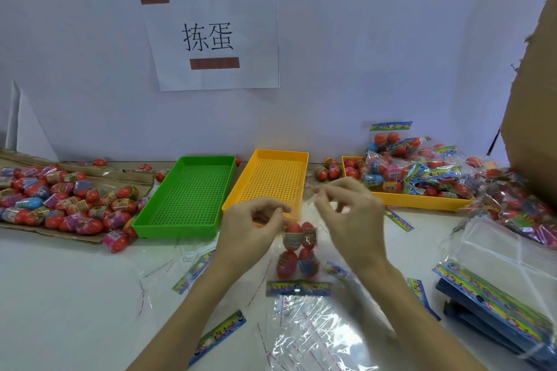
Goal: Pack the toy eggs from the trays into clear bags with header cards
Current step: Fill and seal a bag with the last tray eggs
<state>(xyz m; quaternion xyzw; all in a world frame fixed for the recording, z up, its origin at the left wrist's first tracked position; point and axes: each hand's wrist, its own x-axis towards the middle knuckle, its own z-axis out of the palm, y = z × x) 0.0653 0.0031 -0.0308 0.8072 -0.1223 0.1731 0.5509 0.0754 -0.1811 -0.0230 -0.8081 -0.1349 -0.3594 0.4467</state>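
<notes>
Four toy eggs point(298, 250) are sitting in the clear bag point(301, 253) at frame centre, its long axis running toward us, header card point(298, 288) nearest. We are pinching the far mouth with both hands, left hand point(256, 226) and right hand point(346, 211) apart at either corner, the yellow tray point(271, 181) just behind.
</notes>
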